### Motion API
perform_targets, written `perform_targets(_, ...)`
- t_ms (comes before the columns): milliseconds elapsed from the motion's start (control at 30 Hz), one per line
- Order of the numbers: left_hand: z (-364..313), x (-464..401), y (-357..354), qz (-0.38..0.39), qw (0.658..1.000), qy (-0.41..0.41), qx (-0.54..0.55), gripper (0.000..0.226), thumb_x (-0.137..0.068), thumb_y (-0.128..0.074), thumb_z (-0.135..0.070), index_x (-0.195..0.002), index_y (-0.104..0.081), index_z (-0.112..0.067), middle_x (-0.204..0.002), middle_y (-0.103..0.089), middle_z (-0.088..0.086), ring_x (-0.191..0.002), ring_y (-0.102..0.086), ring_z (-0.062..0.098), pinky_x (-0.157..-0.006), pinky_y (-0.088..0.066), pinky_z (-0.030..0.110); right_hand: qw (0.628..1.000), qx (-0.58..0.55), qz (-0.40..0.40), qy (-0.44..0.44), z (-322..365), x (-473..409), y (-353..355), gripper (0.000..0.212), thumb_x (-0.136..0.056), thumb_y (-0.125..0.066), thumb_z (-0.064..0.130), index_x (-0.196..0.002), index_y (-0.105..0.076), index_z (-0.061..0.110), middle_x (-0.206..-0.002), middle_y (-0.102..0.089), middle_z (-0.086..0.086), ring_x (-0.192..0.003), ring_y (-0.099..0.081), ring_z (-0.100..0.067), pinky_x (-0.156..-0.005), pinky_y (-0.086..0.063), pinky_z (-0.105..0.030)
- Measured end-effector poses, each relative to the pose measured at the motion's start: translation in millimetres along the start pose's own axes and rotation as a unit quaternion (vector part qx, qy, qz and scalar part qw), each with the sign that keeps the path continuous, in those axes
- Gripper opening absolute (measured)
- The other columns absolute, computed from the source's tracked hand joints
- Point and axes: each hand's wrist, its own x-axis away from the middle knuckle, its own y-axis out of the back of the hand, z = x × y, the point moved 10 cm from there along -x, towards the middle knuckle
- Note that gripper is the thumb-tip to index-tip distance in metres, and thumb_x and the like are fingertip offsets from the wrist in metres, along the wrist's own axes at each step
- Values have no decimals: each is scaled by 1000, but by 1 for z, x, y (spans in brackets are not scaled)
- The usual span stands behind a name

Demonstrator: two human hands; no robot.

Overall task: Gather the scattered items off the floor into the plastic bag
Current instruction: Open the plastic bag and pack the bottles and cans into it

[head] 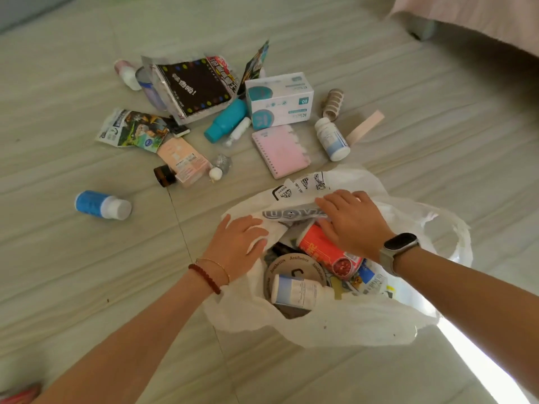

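A white plastic bag (320,330) lies open on the floor in front of me. Inside it are a red canister (323,252), a white bottle (297,291) and a round tin (291,266). My left hand (236,243) curls over the bag's left rim. My right hand (353,223) lies palm down on the far rim, its thumb touching the red canister. Beyond the bag, a pink notebook (280,150), a white pill bottle (332,138), a white box (278,100), a teal bottle (226,121) and a blue bottle (102,205) lie scattered.
Farther left lie a brown bottle (164,175), a peach carton (183,161), a printed packet (131,131) and a black packet (195,86). A beige strip (364,126) and a ribbed roll (333,103) lie right. A pink-draped bed (481,21) stands at the top right.
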Motion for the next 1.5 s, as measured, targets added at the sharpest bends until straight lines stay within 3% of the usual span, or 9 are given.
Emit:
perform_targets(133, 59, 8, 60, -185, 981, 61, 19, 33, -79, -43, -23, -98, -66, -9, -100, -67, 14, -90, -64, 33, -84, -50, 49, 994, -38, -93, 47, 36, -39, 33, 41, -84, -36, 34, -110, -60, 13, -105, -67, -10, -94, -64, -28, -77, -51, -40)
perform_targets(300, 203, 39, 72, -129, 949, 277, -76, 56, -80, -59, -11, -134, -40, -10, -144, -35, 19, -134, -29, 39, -106, -26, 57, 985, -74, -101, 115, 114, -109, 47, 46, -79, -60, 15, -124, -50, 12, -123, -57, -11, -111, -55, -32, -85, -47, -44)
perform_targets(433, 283, 64, 74, -51, 929, 357, -87, 73, -85, -53, -23, -144, -12, -26, -156, -3, 1, -142, 9, 29, -111, -12, 55, 991, -72, -31, 112, 167, -166, 33, 63, -93, -43, 22, -145, -9, 18, -156, -8, -2, -143, -8, -21, -115, -17, -44)
perform_targets(567, 299, 63, 82, -58, 955, 265, -120, 72, -77, -66, -14, -140, -32, -19, -138, -43, 12, -125, -26, 46, -82, -49, 53, 996, -34, 28, 73, 195, -204, 5, 72, -92, -47, 17, -146, 1, 21, -156, -2, -3, -144, 1, -22, -115, -6, -50)
perform_targets(700, 302, 78, 88, -77, 952, 272, -122, 63, -78, -67, -35, -133, -42, -20, -123, -55, 9, -110, -43, 35, -83, -39, 42, 997, 47, 10, 58, 205, -209, 2, 46, -86, -52, 17, -130, -38, 18, -139, -34, -12, -130, -30, -32, -107, -25, -53)
perform_targets(900, 248, 122, 99, -311, 861, 309, 258, 42, -79, -67, -25, -117, -49, -22, -96, -49, -7, -78, -50, -1, -65, -40, 5, 969, -217, -102, 65, 200, -179, 35, 38, -93, -46, 27, -127, -45, 12, -122, -52, -10, -108, -52, -27, -90, -43, -40)
perform_targets(1033, 182, 109, 100, -305, 817, 247, 422, 38, -74, -64, -37, -104, -45, -47, -101, -55, -12, -83, -56, -9, -67, -48, 5, 903, -401, -152, 39, 150, -132, 65, 40, -89, -48, 28, -126, -46, 15, -99, -58, -3, -85, -55, -15, -75, -48, -29)
perform_targets(1300, 4, 44, 76, -111, 949, 24, 295, 54, -67, -54, -54, -116, -43, -33, -96, -55, -10, -90, -49, 6, -71, -38, 13, 905, -400, -128, -67, 33, -43, 59, 13, -82, -55, 20, -94, -52, 25, -80, -53, 17, -71, -52, 9, -63, -38, -3)
perform_targets(1500, -54, 16, 4, 6, 997, -63, 48, 53, -76, -65, -36, -121, -49, -13, -105, -64, 13, -98, -52, 34, -82, -42, 40, 951, -303, 38, -43, 7, 7, 30, 12, -83, -62, 19, -93, -59, 26, -77, -59, 11, -69, -52, -7, -66, -41, -20)
